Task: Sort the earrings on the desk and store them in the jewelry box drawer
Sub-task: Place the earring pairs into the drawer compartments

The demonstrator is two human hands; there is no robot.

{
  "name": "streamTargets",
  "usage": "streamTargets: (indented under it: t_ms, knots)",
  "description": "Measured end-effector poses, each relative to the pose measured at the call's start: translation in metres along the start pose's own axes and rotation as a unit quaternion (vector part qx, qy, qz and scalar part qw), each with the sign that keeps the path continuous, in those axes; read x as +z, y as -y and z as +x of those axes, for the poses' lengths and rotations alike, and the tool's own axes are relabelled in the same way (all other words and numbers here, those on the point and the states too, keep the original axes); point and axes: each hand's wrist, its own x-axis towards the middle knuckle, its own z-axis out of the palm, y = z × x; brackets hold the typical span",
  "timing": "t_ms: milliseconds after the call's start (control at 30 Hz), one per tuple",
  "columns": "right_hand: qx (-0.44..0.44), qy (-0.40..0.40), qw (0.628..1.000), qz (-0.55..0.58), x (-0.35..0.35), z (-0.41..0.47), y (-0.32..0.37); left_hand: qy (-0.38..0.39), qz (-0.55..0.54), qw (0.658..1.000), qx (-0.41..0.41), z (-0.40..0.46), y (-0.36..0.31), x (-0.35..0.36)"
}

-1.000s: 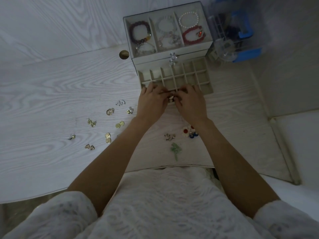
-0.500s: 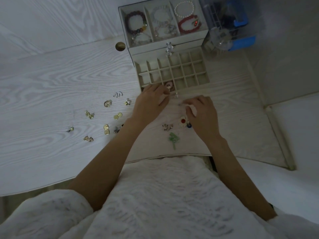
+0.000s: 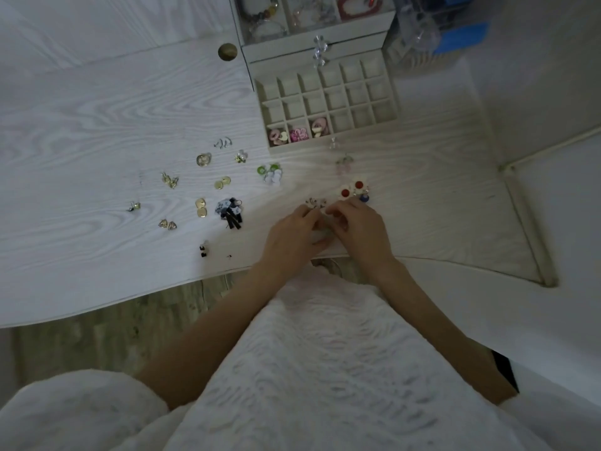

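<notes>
Left of both hands (image 3: pixel 328 229), scattered earrings (image 3: pixel 201 206) across the desk (image 3: pixel 81 125)

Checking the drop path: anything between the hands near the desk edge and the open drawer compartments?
Nothing upright blocks it. Both the left hand and right hand sit near the desk's front edge. Only flat earrings lie between: the red and white pair and a pale pair. The drawer is open, with most compartments bare.

Text: none can be read.
Jewelry box (image 3: pixel 312 48): no label or brand shows.
Drawer (image 3: pixel 328 138): no numbers on its compartments.
Counter (image 3: pixel 97 125): wood grain only, no marks.
</notes>
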Motion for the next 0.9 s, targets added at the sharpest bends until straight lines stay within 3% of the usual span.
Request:
streamTargets:
  t_ms: [300,433,567,667,767,900]
  knots:
    - [0.041,0.006,0.995,-0.096,0.002,-0.002,-0.008,0.001,-0.027,0.997,-0.076,-0.001,0.000,-0.003]
    - [0.035,-0.022,0.999,0.025,-0.017,0.000,-0.006,0.016,-0.030,0.998,-0.057,-0.004,0.012,-0.009]
    - [0.051,-0.100,0.979,0.171,-0.051,0.032,0.012,0.000,-0.004,0.999,-0.047,-0.004,0.020,-0.016]
    - [0.044,-0.150,0.964,0.215,-0.063,0.075,0.017,-0.030,0.009,0.999,-0.031,-0.002,0.026,-0.020]
    - [0.016,-0.177,0.969,0.170,-0.062,0.118,0.014,-0.064,-0.006,0.997,-0.030,0.000,0.031,-0.023]
    - [-0.004,-0.147,0.987,0.060,-0.051,0.146,0.005,-0.096,-0.066,0.993,-0.036,0.005,0.033,-0.033]
